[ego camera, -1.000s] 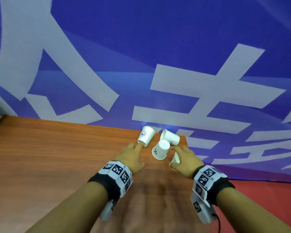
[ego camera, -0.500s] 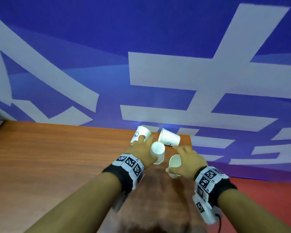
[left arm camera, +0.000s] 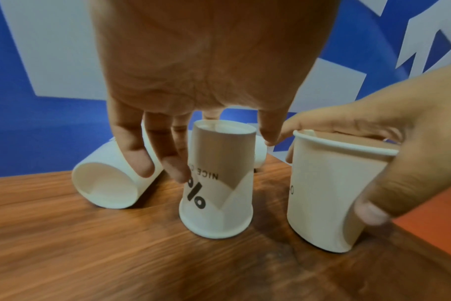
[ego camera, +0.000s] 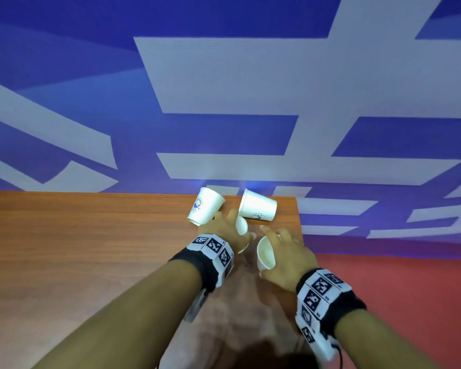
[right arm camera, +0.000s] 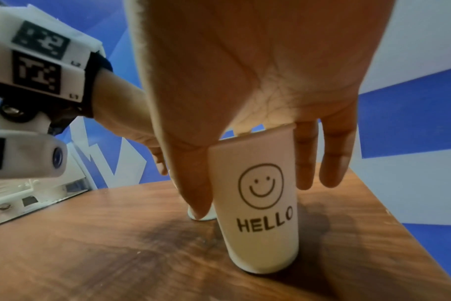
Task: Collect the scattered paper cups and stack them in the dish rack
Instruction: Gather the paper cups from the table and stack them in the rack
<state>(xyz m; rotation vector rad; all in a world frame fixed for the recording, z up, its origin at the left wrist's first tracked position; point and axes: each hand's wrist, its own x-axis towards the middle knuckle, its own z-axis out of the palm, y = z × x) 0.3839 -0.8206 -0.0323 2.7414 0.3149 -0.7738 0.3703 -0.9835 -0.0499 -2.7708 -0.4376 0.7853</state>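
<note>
Centre frame on the table, the right hand grips the upright HELLO cup between thumb and fingers. The left hand straddles the inverted cup half-open, fingertips touching its side, thumb just clear.

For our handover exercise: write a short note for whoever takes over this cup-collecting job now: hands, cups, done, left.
Left hand: open, fingers and thumb either side of the upside-down cup.
Right hand: grips the upright cup standing on the table.
Far edge: left cup and right cup lie on their sides.
Done: nothing stacked. Left: gather and stack all four.
</note>
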